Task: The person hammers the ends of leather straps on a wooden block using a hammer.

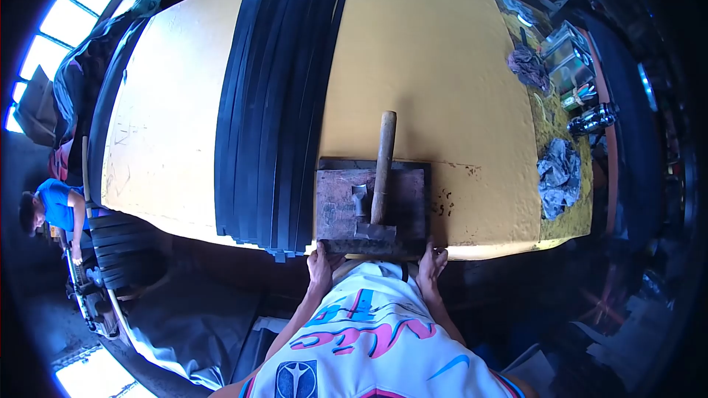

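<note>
A dark, square board (pixel 335 210), reddish brown on top with a black base, lies at the near edge of the yellow table. My left hand (pixel 321 269) is closed at its near left corner, and my right hand (pixel 430 265) at its near right corner. On the board rests a hammer (pixel 383 169), its wooden handle pointing away from me and its metal head toward me. Beside the handle is a small metal piece (pixel 360 199), whose kind I cannot make out. Long black strips (pixel 276 103) lie side by side across the table, just left of the board.
The yellow table (pixel 435 66) stretches far ahead. Along its right side are a crumpled grey cloth (pixel 559 177), a dark rag (pixel 527 66) and a dark bottle-like object (pixel 592 119). At far left, a person in blue (pixel 63 203) works at a machine near hanging black strips (pixel 129 250).
</note>
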Motion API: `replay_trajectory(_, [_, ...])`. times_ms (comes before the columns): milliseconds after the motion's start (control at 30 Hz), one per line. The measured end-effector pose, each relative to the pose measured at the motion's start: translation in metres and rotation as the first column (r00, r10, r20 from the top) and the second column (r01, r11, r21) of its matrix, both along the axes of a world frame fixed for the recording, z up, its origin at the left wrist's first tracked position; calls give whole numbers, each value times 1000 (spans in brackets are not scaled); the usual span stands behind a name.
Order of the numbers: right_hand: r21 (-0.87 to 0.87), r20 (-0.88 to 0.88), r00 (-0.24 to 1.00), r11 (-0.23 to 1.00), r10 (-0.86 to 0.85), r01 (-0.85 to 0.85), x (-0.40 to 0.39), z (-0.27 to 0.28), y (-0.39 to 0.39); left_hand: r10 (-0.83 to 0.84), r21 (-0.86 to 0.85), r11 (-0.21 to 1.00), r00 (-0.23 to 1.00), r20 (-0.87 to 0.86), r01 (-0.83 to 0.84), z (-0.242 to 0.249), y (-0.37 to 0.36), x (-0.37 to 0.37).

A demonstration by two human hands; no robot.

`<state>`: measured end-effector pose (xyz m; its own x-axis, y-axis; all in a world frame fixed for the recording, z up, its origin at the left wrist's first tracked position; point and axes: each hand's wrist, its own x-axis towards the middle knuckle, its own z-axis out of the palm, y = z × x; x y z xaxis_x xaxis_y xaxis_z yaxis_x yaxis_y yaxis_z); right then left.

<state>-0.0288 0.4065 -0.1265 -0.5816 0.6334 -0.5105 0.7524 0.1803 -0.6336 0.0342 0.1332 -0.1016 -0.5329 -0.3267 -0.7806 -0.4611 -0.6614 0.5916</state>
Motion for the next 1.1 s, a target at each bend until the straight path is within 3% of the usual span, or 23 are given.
replay_trajectory(133, [13, 82, 996, 999, -36, 35, -9, 27, -14, 13, -103, 995, 999, 45, -8, -9, -3, -4])
replay_trajectory(167, [-63, 139, 990, 997, -37, 46, -12, 35, -13, 26, -124, 992, 999, 43, -20, -7, -3, -5])
replay_trajectory(267, [-80, 180, 978, 989, -107, 123, -12, 19, -13, -75, -155, 985, 996, 46, 81, -13, -9, -6])
replay_trajectory(333, [-37, 97, 984, 988, -147, 151, -11, 18, -21, -134, -121, 984, 991, 5, 133, -15, -15, -6])
replay_trajectory(400, [-165, 26, 989, 975, -148, 150, -12, 38, -21, -187, -133, 973, 982, 7, 186, -14, -17, -6])
replay_trajectory(667, [-148, 25, 990, 979, -137, 140, -9, 26, -18, -286, -185, 937, 955, 80, 296, -26, -26, -3])
replay_trajectory(767, [-242, -17, 985, 957, -171, 162, -5, 39, -17, -294, -186, 928, 941, 168, 323, -19, -26, -4])
replay_trajectory(800, [-432, 73, 988, 889, -137, 155, -2, 43, -11, -301, -182, 925, 937, 178, 332, -21, -29, 1])
replay_trajectory(833, [-602, 146, 986, 783, -86, 157, -3, 46, -6, -408, -171, 876, 883, 234, 450, -24, -32, 4])
replay_trajectory(867, [-599, 147, 985, 784, -90, 161, -6, 49, -5, -506, -155, 815, 815, 283, 559, -28, -33, 5])
replay_trajectory(933, [-776, 247, 948, 627, 202, 69, -9, 61, -8, -553, -47, 809, 786, 275, 586, -18, -20, -5])
replay_trajectory(1000, [-781, 219, 957, 623, 192, 54, -9, 52, -12, -356, 270, 905, 933, 55, 329, -21, -13, -13])
replay_trajectory(1100, [-730, 196, 961, 683, 195, 11, -15, 49, -14, -310, 267, 919, 950, 37, 289, -30, -9, -13])
